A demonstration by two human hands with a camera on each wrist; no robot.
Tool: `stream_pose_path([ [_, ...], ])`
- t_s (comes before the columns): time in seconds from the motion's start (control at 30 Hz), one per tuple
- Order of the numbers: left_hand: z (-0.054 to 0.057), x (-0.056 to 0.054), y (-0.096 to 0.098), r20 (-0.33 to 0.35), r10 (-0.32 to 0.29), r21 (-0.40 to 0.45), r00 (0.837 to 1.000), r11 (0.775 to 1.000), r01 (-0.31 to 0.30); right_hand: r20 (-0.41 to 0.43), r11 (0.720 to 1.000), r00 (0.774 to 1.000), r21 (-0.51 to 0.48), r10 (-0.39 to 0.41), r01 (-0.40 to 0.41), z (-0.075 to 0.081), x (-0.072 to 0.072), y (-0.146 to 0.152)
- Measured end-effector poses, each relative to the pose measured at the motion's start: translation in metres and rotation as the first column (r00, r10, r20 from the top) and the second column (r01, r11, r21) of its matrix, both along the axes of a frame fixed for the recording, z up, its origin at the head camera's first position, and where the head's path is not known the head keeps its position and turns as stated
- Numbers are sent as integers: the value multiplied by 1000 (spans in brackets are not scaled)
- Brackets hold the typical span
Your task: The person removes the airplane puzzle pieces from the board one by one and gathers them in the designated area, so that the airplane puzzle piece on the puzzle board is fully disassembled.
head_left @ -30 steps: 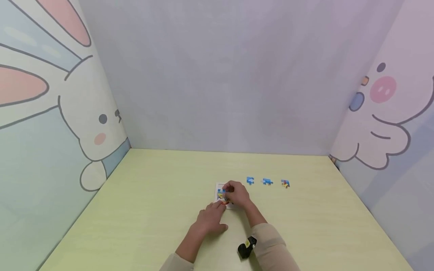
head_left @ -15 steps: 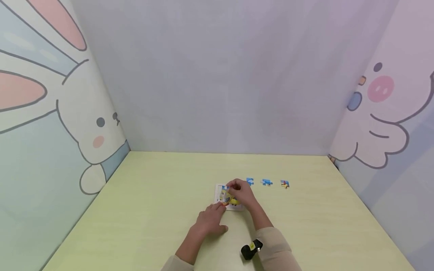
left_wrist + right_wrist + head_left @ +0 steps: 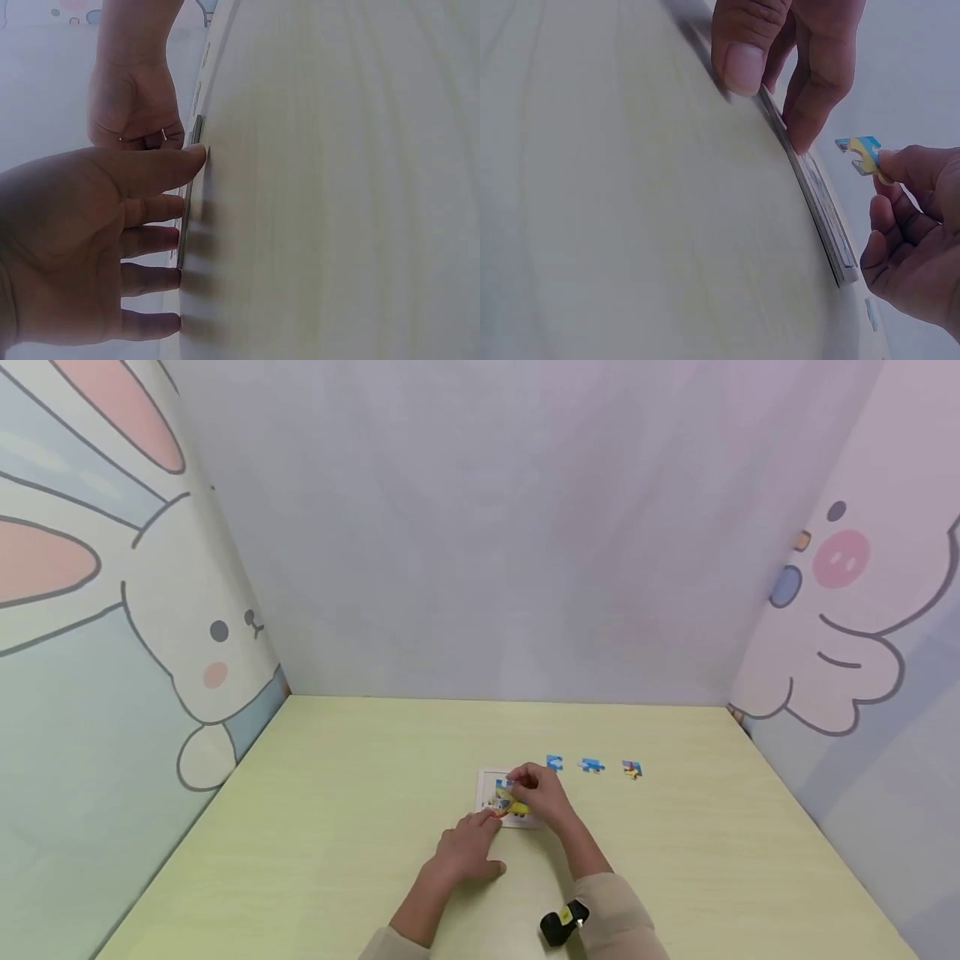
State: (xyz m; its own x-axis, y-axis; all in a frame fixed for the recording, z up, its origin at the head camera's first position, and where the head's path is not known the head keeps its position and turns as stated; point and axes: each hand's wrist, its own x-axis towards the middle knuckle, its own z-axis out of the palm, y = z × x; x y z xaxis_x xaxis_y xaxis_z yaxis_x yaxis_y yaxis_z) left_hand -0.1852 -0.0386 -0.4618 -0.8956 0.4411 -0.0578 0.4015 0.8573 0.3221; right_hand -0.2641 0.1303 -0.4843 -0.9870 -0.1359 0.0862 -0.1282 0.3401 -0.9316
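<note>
A jigsaw board with a white rim (image 3: 481,787) lies flat on the table, partly filled with coloured pieces. My left hand (image 3: 465,852) rests at its near left corner, fingers straight and spread. In the left wrist view the thumb tip touches near the board's edge. Above the board, my right hand (image 3: 543,795) pinches a yellow-and-blue jigsaw piece (image 3: 868,157) between thumb and fingers. The right wrist view shows that piece raised clear of the board. Part of the board's right side is hidden by the right hand.
Behind the right hand lie three loose jigsaw pieces in a row: a blue one (image 3: 554,762), another blue one (image 3: 592,765) and a blue, red and yellow one (image 3: 632,769). A small black device (image 3: 558,928) is by the right sleeve. Printed cloth walls enclose the table.
The right hand has moved from the board's middle slightly to the right, so more of the inner picture shows. The black device has shifted right with that sleeve. The left hand stays put.
</note>
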Motion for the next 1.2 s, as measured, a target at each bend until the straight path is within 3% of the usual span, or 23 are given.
stream_pose_path([
  [0.23, 0, 1, 0, 2, 6, -7, 1000, 1000, -6, -12, 999, 1000, 23, -27, 27, 1, 9, 20],
  [0.67, 4, 1, 1, 28, 22, 8, 999, 1000, -22, 31, 993, 993, 38, -111, 109, 0, 8, 57],
  [1.2, 3, 1, 0, 35, 30, 15, 999, 999, -31, 38, 975, 987, 167, -153, 145, -6, -7, 82],
])
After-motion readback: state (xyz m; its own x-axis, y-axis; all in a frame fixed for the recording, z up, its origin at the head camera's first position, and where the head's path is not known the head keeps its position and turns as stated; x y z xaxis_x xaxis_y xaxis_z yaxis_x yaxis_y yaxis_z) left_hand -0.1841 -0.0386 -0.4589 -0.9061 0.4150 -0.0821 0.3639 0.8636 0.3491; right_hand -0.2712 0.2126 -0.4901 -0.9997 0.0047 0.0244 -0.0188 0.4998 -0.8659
